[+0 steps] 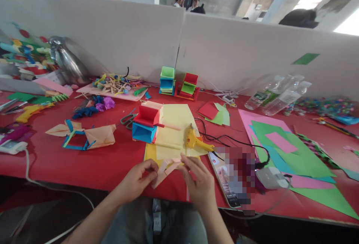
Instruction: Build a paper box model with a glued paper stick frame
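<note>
Between my two hands, near the table's front edge, is a piece of pale pink folded paper [165,170]. My left hand [138,179] pinches its left end with thumb and forefinger. At its upper right end, the fingers of my right hand [198,178] close on the paper. Just beyond lie pale yellow sheets [178,115]. A yellow glue gun [196,139] rests on them at the right. Left of it stand a red folded paper box [147,116] and a blue one [144,132] below it, with thin rolled paper sticks alongside.
Green-handled scissors [127,119] and folded peach paper shapes [101,136] lie to the left. A phone [224,184] and a white adapter [271,177] are close on my right, with a black cord. Further right are coloured sheets [294,146]. Plastic bottles [286,96] and small stacked paper boxes [167,81] stand behind.
</note>
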Action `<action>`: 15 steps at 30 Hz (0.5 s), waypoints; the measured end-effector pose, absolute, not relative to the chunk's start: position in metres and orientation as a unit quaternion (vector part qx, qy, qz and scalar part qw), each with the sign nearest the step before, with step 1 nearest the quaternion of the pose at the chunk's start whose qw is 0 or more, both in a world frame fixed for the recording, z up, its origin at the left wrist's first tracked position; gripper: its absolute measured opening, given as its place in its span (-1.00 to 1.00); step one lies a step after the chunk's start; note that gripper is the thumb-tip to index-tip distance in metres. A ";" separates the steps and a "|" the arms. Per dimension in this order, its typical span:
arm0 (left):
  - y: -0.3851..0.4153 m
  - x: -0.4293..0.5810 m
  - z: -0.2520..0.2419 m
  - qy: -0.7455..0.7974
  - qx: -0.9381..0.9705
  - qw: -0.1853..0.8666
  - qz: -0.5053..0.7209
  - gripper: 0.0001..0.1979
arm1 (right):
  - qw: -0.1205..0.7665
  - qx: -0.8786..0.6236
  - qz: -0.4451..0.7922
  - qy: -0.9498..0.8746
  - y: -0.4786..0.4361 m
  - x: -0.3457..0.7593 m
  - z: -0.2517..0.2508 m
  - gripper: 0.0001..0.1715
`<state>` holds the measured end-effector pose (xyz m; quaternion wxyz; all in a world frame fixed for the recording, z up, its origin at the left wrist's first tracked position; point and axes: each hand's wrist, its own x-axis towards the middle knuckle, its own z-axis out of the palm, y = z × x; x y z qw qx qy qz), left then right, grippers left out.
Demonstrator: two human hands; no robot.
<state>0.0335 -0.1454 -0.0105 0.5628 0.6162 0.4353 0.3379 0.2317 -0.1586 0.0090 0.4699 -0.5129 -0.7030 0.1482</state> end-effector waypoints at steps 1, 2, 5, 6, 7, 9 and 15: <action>-0.140 0.030 -0.010 0.438 0.623 0.550 0.343 -0.87 | 0.456 -0.520 0.168 -0.702 -0.153 0.240 0.008 -0.72; -0.135 0.026 -0.010 0.443 0.627 0.538 0.349 -0.86 | 0.439 -0.524 0.195 -0.704 -0.147 0.247 0.006 -0.72; -0.123 0.021 -0.009 0.464 0.628 0.507 0.365 -0.82 | 0.376 -0.523 0.277 -0.713 -0.136 0.263 0.000 -0.71; -0.121 0.020 -0.010 0.475 0.622 0.500 0.371 -0.80 | 0.359 -0.520 0.295 -0.716 -0.134 0.265 -0.002 -0.71; -0.120 0.019 -0.012 0.489 0.614 0.491 0.379 -0.78 | 0.347 -0.516 0.309 -0.719 -0.134 0.267 -0.004 -0.71; -0.122 0.016 -0.017 0.514 0.613 0.452 0.395 -0.72 | 0.334 -0.508 0.329 -0.723 -0.134 0.267 -0.008 -0.71; -0.133 0.002 -0.038 0.523 0.706 0.334 0.341 -0.69 | 0.289 -0.526 0.263 -0.755 -0.135 0.260 -0.016 -0.70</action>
